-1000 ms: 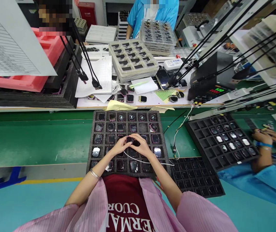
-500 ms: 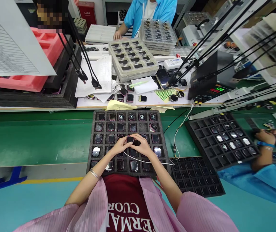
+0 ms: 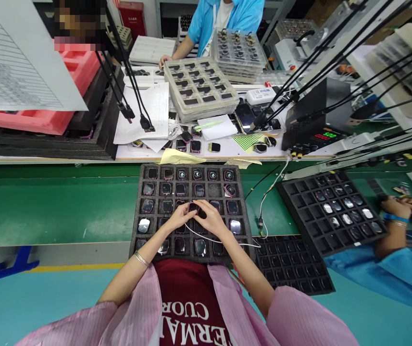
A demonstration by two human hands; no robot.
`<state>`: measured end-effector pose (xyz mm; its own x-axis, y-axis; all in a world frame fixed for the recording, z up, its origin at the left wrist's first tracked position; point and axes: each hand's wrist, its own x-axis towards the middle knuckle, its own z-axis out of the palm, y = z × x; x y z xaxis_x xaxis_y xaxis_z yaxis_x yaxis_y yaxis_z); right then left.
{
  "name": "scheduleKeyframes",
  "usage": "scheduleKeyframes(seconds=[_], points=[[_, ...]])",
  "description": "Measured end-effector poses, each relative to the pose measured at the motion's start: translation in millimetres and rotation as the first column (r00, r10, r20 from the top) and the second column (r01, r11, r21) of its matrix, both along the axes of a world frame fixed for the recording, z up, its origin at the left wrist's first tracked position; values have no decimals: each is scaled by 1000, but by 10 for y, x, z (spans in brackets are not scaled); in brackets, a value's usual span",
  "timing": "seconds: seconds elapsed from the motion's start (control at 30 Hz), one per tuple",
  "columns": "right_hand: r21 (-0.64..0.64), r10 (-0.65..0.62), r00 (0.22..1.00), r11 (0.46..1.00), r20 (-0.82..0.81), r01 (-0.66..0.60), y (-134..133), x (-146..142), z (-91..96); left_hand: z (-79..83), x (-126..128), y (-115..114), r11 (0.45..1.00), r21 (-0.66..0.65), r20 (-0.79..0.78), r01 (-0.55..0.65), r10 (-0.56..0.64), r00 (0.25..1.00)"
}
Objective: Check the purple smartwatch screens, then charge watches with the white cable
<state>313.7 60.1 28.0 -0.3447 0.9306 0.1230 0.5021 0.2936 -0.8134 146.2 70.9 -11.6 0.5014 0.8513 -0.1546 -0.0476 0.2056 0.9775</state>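
Between both hands, above the middle of a black foam tray (image 3: 246,211), is a dark square smartwatch body (image 3: 193,207). My left hand (image 3: 179,216) pinches it from the left, and my right hand (image 3: 210,217) grips its right side. A thin white cable (image 3: 220,240) runs from beneath the hands to the lower right; where its near end attaches is hidden. Watch bodies with reddish rims fill most of the tray's pockets, and several in the back row, such as this lit watch (image 3: 197,175), show bright screens. Fingers cover part of the held watch.
A shelf (image 3: 133,153) behind the tray carries papers, clear plastic boxes (image 3: 202,91) and a black power supply (image 3: 314,120). Black cables hang overhead. At right lie further foam trays (image 3: 299,197), beside a co-worker's hands (image 3: 400,209). Another person in blue sits opposite.
The held watch has tilted slightly between my fingers, and its face looks partly more covered. Both hands stay nearly in place. The opposite person's hand has shifted a little left.
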Motion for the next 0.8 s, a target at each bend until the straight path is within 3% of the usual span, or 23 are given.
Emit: scheduleKeyframes(seconds=[0.2, 0.53, 0.8], points=[[-2, -40, 996, 999, -82, 40, -74, -16, -52, 8, -15, -3, 1000, -4, 27, 22, -22, 999], [-10, -74, 987, 997, -143, 73, 89, 108, 29, -38, 18, -2, 997, -53, 46, 60, -58, 997], [20, 100, 995, 995, -9, -100, 105, 122, 66, -17, -10, 42, 998, -42, 8, 43, -43, 999]])
